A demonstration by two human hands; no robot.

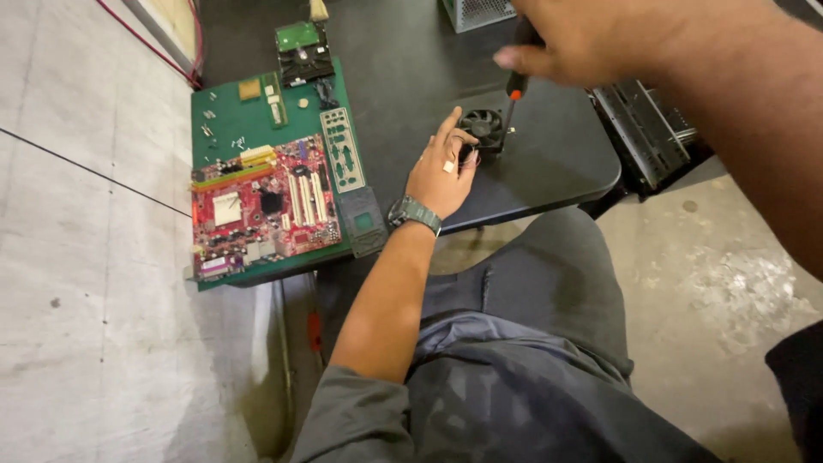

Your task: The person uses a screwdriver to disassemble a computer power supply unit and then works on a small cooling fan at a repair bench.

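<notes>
My left hand (441, 171), with a watch on the wrist, rests on the black table (549, 163) and steadies a small black cooler fan (484, 129) with its fingertips. Above it, my right hand (591, 43) grips a screwdriver (514, 86) with a black and orange handle. The screwdriver shaft points down to the fan's right corner. My right forearm crosses the upper right of the view.
A red motherboard (261, 206) lies on a green mat (231, 116) at the table's left, with a silver port shield (343, 150), loose screws (208, 129) and a drive (302, 51) behind. A metal chassis (643, 129) sits right; concrete floor lies around.
</notes>
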